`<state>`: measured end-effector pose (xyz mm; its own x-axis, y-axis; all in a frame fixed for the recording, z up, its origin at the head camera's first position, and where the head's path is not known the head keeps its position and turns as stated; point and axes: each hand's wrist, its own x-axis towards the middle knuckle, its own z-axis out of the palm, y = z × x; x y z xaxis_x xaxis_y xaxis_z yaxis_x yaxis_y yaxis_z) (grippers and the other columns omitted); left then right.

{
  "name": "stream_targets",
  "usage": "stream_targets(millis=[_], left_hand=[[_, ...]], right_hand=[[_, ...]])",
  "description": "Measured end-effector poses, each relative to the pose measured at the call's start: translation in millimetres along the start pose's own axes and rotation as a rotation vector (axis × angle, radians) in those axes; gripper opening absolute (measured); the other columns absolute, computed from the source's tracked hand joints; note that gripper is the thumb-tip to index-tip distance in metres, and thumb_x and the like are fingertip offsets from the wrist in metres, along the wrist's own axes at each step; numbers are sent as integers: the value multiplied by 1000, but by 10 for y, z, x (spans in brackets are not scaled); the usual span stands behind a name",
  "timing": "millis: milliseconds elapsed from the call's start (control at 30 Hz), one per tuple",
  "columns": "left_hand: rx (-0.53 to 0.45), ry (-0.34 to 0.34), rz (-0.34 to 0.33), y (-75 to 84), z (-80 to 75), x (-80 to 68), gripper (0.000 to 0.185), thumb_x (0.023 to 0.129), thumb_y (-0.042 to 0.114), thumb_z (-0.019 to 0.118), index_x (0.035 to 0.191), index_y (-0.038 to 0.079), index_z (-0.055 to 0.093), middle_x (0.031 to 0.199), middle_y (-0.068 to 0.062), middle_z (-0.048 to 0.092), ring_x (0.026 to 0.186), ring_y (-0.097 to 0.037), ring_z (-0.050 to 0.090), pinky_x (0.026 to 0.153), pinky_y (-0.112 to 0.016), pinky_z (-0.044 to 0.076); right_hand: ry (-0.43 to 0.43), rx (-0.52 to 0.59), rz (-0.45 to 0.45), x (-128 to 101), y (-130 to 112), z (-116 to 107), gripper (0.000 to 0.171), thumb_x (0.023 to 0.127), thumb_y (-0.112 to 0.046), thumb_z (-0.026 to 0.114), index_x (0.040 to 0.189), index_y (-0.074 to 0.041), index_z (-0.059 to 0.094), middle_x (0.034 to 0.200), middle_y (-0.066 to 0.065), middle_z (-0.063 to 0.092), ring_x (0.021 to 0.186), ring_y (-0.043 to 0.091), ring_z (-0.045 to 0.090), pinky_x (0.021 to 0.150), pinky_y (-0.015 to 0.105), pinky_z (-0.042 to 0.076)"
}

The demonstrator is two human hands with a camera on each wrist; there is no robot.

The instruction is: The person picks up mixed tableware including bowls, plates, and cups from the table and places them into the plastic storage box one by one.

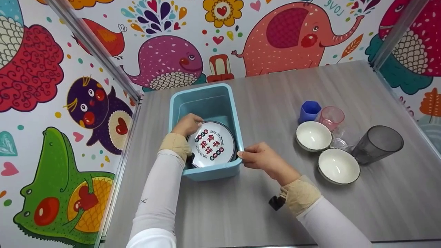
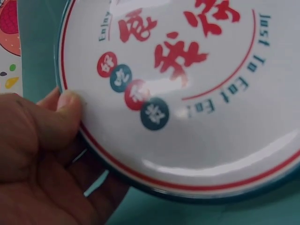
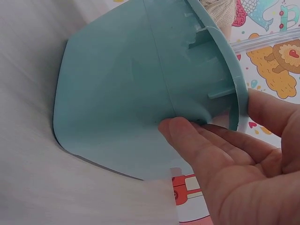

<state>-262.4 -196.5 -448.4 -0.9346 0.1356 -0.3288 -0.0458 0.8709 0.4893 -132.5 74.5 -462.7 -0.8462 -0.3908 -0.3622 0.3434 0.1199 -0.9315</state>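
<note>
A round white plate (image 1: 211, 144) with red lettering and a dark rim is inside the light-blue plastic bin (image 1: 235, 113). My left hand (image 1: 187, 124) reaches into the bin and pinches the plate's edge, thumb on the printed face and fingers beneath, as the left wrist view shows. The right hand (image 1: 263, 159) grips the bin's near right corner at the rim. In the right wrist view its fingers (image 3: 187, 138) press against the bin's outer wall under the lip. The plate's lower side is hidden.
Right of the bin stand two white bowls (image 1: 313, 136), a blue hexagonal cup (image 1: 309, 112), a pink clear cup (image 1: 331, 117), a small clear glass (image 1: 340, 143) and a tall dark tumbler (image 1: 378, 144). Cartoon-printed walls (image 1: 220, 41) border the grey table (image 1: 268, 103) behind and at both sides.
</note>
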Motion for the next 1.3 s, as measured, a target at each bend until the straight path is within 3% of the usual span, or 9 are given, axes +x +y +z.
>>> stream_targets(millis=[667,1000,1300], left_hand=[[2,-11,-8,35,55,65,33,103,9,50,132,3,66,142,-20,59,130,-35,56,113,-46,44],[-40,-10,-42,1,113,54,32,103,8,52,130,5,68,138,-21,61,116,-33,62,102,-43,51],[-8,-15,-37,10,159,69,33,103,9,51,132,3,66,140,-21,60,122,-35,60,105,-46,50]], right_hand=[[12,26,-6,11,-18,-10,38,99,-15,66,127,10,64,122,25,69,101,19,72,98,44,54],[-4,12,-14,1,6,8,36,99,-17,66,124,9,67,120,23,71,101,19,72,98,44,54],[5,18,-6,3,13,0,39,99,-16,65,127,11,64,122,25,69,104,20,71,99,44,53]])
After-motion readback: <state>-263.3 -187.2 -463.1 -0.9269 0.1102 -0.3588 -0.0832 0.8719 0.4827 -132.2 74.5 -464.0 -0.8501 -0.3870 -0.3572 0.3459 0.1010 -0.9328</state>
